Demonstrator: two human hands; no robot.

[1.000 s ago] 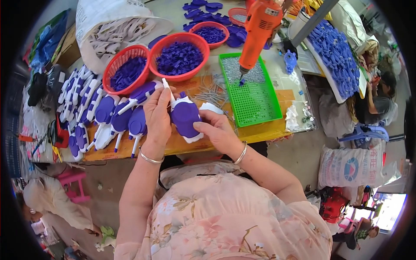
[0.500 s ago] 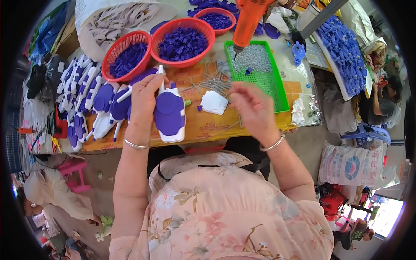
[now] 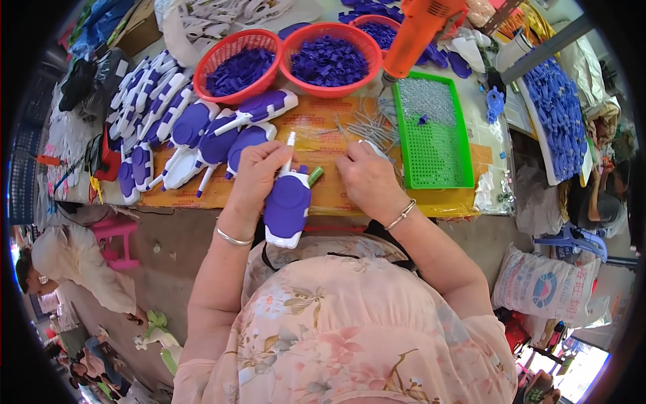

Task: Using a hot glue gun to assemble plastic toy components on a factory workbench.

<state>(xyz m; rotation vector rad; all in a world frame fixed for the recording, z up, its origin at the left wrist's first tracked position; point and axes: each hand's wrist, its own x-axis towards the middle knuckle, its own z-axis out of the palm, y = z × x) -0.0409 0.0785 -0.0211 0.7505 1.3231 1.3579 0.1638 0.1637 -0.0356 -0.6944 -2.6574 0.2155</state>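
Note:
My left hand (image 3: 261,172) is closed round the white narrow end of a purple-and-white plastic housing (image 3: 288,205), which hangs over the table's near edge with its wide body toward me. A small green piece (image 3: 315,176) sticks out at its side. To the right, my right hand (image 3: 370,178) is low over the table with its fingers curled together. Whatever they grip is hidden. A bit of white plastic (image 3: 374,149) shows just behind that hand. Beyond it lie loose metal rods (image 3: 377,124).
Finished-looking purple-and-white housings (image 3: 190,128) pile up at left. Red baskets (image 3: 332,94) hold purple parts at the back. An orange power driver (image 3: 417,40) hangs point down above a green tray (image 3: 469,158) of small metal pieces. Blue parts (image 3: 555,108) lie at far right.
My right hand has come down from beside the green tray and its fingers have closed over the white plastic. The housing in my left hand has come nearer to me. The view has shifted.

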